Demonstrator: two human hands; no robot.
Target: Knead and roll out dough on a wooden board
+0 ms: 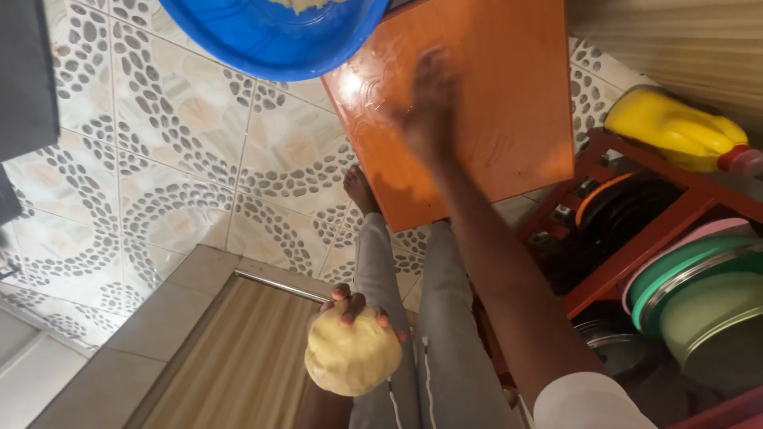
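My left hand grips a round ball of pale yellow dough low in the view, above my grey-trousered legs. My right hand is stretched out flat on a shiny orange wooden board, blurred by motion, fingers apart and holding nothing. A blue plastic basin with a bit of dough in it stands at the board's upper left edge.
A patterned tile floor lies below, with my bare foot on it. At right a red rack holds plates and green lidded bowls; a yellow bottle lies on top.
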